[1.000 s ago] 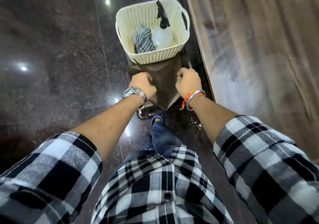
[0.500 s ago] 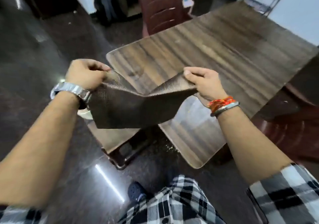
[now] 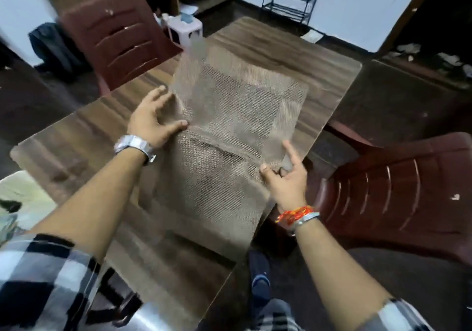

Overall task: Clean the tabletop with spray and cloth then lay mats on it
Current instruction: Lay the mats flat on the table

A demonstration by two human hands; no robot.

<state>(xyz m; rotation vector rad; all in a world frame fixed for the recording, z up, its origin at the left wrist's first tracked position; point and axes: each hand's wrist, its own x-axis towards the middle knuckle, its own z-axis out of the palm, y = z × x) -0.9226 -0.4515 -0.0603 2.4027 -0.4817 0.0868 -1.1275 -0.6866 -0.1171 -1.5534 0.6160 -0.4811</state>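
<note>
Worktop: dark wood-grain rectangular worktop (image 3: 76, 136), long axis running 7 to 1 o'clock, sheen along the near edge.

Brown woven mesh mat (image 3: 237, 116) is spread over the worktop's middle. It is blurred, so I cannot tell whether it lies fully flat; a crease crosses it near the hands.

Left hand (image 3: 153, 121): grip slack, fingers straight and splayed, thumb resting on the mat's 9 o'clock edge.

Right hand (image 3: 286, 180): grip loose, fingers spread, thumb touching the mat's 4 o'clock edge.

Room:
- Maroon slatted plastic chair (image 3: 120, 39) at 11 o'clock.
- Second maroon plastic chair (image 3: 398, 192) at 4 o'clock.
- Black wire rack (image 3: 291, 1) against the white wall at 1 o'clock.
- Cream plastic basket (image 3: 23, 195) at 8 o'clock.
- Dark polished stone floor (image 3: 383, 95) all round.
</note>
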